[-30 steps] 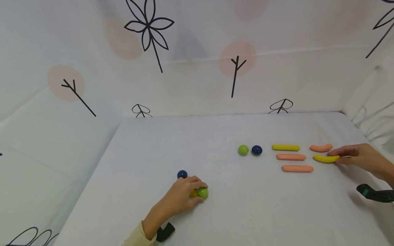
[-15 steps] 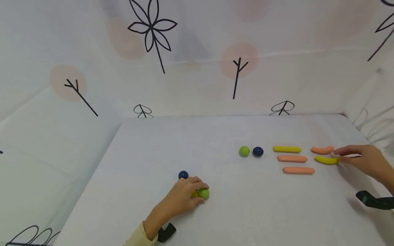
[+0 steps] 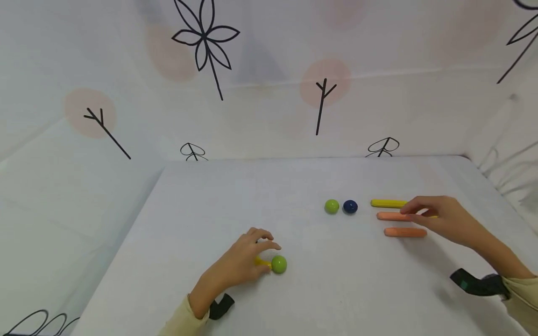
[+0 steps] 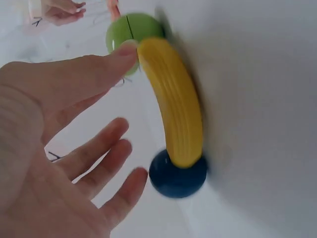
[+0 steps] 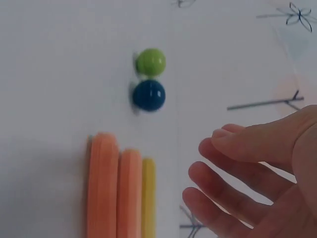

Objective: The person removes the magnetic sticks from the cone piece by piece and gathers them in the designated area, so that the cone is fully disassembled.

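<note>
My left hand (image 3: 264, 248) lies on the white table with relaxed fingers. Its thumb (image 4: 116, 57) touches the spot where a curved yellow piece (image 4: 173, 99) meets a green ball (image 4: 133, 30). A dark blue ball (image 4: 178, 174) sits at that piece's other end, and in the head view my hand hides it. My right hand (image 3: 414, 213) hovers with loose, empty fingers (image 5: 233, 166) over a straight yellow stick (image 3: 387, 203) and two orange sticks (image 3: 390, 216) (image 3: 405, 232). Left of these sticks lie another green ball (image 3: 331, 206) and another blue ball (image 3: 350, 206).
The table (image 3: 235, 196) is covered with white cloth, with printed fabric walls behind and at both sides. A black strap (image 3: 472, 283) is worn at the right wrist and another (image 3: 218, 308) at the left. Whatever lies behind the right hand is hidden.
My right hand left the curved yellow piece at the far right and moved left over the straight sticks, hiding both curved pieces. My left hand's fingers loosened and now cover the blue ball.
</note>
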{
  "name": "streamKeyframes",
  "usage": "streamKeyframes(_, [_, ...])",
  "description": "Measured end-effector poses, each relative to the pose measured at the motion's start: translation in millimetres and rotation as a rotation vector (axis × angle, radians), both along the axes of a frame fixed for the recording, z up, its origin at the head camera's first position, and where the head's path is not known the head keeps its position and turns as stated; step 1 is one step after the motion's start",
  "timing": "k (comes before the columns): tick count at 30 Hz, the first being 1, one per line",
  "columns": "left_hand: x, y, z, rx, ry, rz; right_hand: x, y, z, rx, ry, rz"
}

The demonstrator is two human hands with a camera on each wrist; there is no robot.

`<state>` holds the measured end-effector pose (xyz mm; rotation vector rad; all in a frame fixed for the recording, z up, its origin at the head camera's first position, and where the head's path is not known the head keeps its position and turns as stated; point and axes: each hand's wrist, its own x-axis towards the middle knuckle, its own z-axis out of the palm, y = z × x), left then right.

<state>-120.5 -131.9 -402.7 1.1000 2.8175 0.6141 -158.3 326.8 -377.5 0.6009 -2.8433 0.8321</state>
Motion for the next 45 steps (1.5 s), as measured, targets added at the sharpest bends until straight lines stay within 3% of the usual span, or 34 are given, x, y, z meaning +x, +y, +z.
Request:
streamKeyframes(4, [-7.5,-11.0,1.3,-0.007,0.003,0.05,6.8,-38,8.0,-0.055,-0.053,0.118])
streamKeyframes(11, [-10.1,-19.2,-4.8,-0.011,-0.134,0.055,16.1,-98,7.1,-0.122,-0.208,0.289])
streamKeyframes(18, [-7.4,-13.1,-5.0,-0.003,-0.099,0.051,21.2,-147,-9.5,-0.228,-0.349,0.467])
streamKeyframes(26, [-4.1,-6.8,-6.1,0.008,-0.077,0.017,27.7,-192,-30.6,-0.254,-0.454,0.482])
streamKeyframes(33, [-2.2,-2.6,-9.3,0.023,-0.05,-0.002,31.6,-210,-42.2,-0.301,-0.4,0.508])
streamKeyframes(45, [0.5,-1.5,-12.6,0.057,-0.042,0.014,35.4,-213,-46.6,-0.289,-0.378,0.425])
